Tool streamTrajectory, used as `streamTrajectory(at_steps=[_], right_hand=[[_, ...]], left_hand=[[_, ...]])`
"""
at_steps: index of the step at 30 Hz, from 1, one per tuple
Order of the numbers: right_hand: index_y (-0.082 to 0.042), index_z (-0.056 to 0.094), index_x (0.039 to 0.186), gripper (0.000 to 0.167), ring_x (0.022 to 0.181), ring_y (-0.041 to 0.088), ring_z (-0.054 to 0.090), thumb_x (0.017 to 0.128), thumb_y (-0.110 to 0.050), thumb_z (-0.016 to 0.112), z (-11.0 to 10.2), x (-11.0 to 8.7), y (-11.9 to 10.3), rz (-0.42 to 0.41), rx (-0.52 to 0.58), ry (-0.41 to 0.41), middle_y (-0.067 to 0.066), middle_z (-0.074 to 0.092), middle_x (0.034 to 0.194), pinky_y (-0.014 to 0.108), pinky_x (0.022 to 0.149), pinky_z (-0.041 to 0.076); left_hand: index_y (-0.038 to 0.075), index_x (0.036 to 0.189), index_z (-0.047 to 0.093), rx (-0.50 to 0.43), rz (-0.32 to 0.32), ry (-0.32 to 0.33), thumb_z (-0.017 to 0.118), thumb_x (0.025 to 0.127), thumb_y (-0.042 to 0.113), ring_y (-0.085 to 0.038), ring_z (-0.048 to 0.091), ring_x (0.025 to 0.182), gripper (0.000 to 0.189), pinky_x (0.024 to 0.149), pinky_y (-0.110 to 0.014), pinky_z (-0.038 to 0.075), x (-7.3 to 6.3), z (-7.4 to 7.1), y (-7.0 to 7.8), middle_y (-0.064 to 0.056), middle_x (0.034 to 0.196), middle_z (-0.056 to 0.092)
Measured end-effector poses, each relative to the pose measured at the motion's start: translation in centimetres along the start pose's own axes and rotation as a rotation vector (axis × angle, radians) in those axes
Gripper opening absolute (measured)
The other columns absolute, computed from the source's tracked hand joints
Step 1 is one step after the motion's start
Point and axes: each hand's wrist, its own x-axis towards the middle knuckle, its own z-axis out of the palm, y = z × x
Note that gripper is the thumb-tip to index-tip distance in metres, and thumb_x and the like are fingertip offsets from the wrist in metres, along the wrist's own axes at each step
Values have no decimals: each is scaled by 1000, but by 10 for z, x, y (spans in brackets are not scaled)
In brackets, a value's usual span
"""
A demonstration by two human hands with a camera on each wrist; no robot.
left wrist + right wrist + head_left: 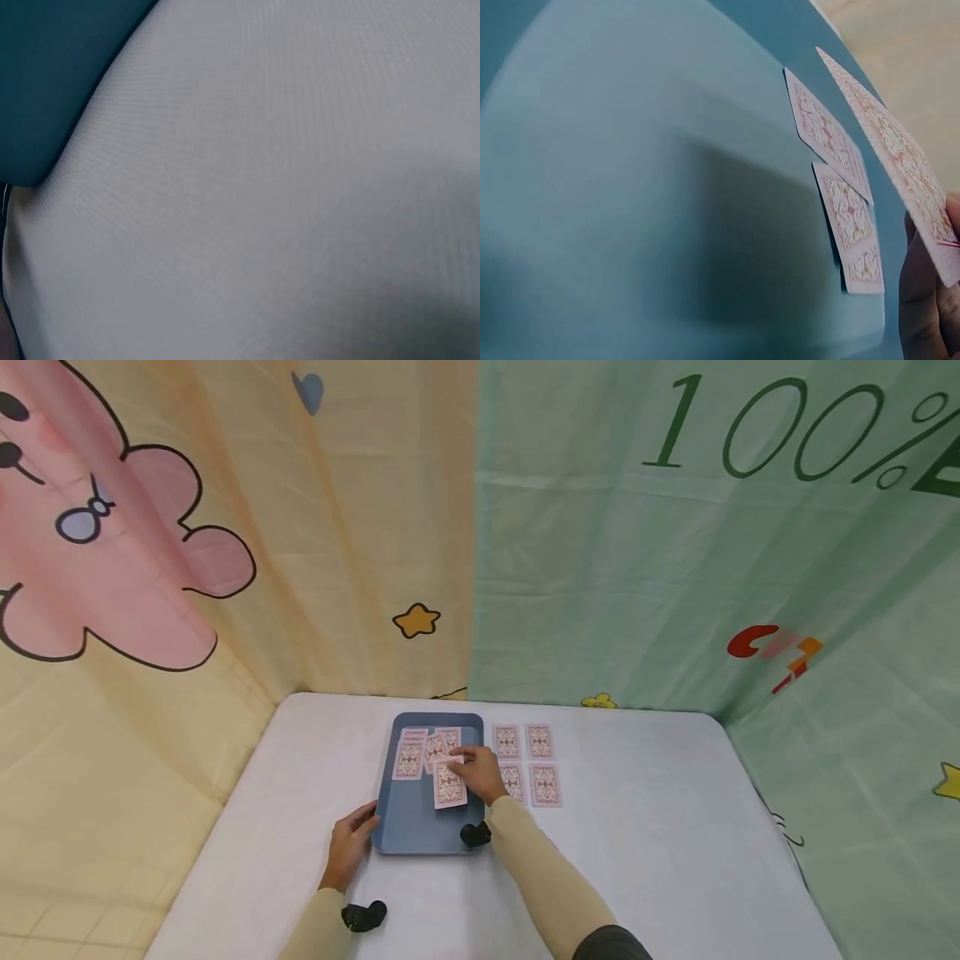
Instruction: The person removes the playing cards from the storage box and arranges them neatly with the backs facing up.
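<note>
In the head view my right hand [480, 772] pinches a playing card [450, 787] by its far edge, its red-patterned back facing up. The right wrist view has this card [900, 150] tilted above the tray, thumb and fingers at one end. Beneath it is a blue-grey tray [420, 839]. Overlapping face-down cards [408, 762] lie in the tray's far left part, and two more cards [435, 748] overlap at the far right. My left hand [349, 845] touches the tray's left rim with its fingers extended. Only a tray corner [60, 82] and tablecloth show in the left wrist view.
Right of the tray, several face-down cards [540, 742] lie in two rows on the white table [637, 860]. My right forearm crosses the tray's near right corner. Printed curtains [600, 568] hang behind the table and at both sides.
</note>
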Motion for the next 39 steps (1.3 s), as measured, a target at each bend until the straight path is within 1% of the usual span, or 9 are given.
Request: streamTrajectory(at_steps=[2, 7, 13, 19, 25, 30, 33, 38, 39], right_hand=[[-1, 72, 108, 24, 71, 12, 54, 87, -12, 72, -4, -2, 1, 11, 27, 9, 9, 68, 92, 28, 62, 47], [3, 70, 106, 25, 65, 13, 53, 85, -10, 73, -14, -7, 6, 14, 98, 24, 9, 68, 80, 27, 60, 46], [-1, 70, 105, 24, 79, 13, 59, 84, -11, 75, -26, -13, 12, 43, 133, 49, 12, 69, 98, 29, 65, 51], [2, 68, 108, 27, 65, 12, 57, 85, -10, 74, -41, -20, 15, 60, 214, 40, 12, 70, 83, 33, 60, 48], [2, 68, 106, 26, 69, 12, 61, 84, -9, 74, -53, -24, 12, 40, 223, 65, 11, 70, 85, 27, 63, 49], [2, 68, 104, 24, 62, 10, 56, 83, -7, 75, -62, -24, 16, 44, 245, 68, 5, 67, 72, 23, 58, 45], [0, 68, 103, 23, 57, 9, 49, 82, -7, 75, -70, -26, 21, 61, 227, 77, 0, 62, 66, 23, 55, 41], [-2, 68, 103, 24, 54, 10, 38, 82, -11, 76, -84, -30, 29, 103, 203, 100, 0, 57, 64, 25, 51, 34], [-3, 67, 103, 24, 55, 10, 40, 82, -12, 76, -87, -32, 31, 114, 199, 102, 0, 58, 64, 25, 51, 35]], left_hand=[[-10, 135, 48, -1, -4, 0, 53, 97, 6, -36, 45, 129, 42, 85, -7, 36, 1, -1, 0, -27, 138, 49], [-10, 135, 48, -2, -5, -2, 53, 97, 6, -36, 45, 129, 42, 84, -6, 36, 2, -1, 0, -28, 137, 49], [-11, 134, 49, -15, -4, 6, 53, 97, 4, -36, 46, 128, 41, 84, -6, 36, 2, 1, 0, -28, 136, 50], [-11, 133, 50, -3, 0, 6, 54, 96, 4, -36, 47, 126, 40, 83, -8, 38, 1, 2, 1, -28, 135, 51], [-11, 134, 49, 14, 4, 12, 53, 97, 5, -36, 48, 126, 40, 86, -11, 39, 1, 1, 1, -28, 135, 51], [-10, 134, 49, 24, 0, 14, 53, 97, 6, -36, 48, 126, 40, 86, -11, 39, 1, -1, 1, -27, 135, 51], [-10, 134, 49, 15, -4, 9, 53, 97, 5, -36, 48, 126, 41, 84, -8, 38, 1, -1, 1, -28, 136, 51], [-10, 136, 47, 0, -9, -3, 52, 98, 6, -36, 47, 127, 41, 83, -5, 36, 1, -1, 0, -28, 137, 49], [-10, 136, 47, -2, -11, -4, 52, 98, 7, -35, 47, 127, 42, 83, -5, 36, 1, -1, 0, -27, 137, 49]])
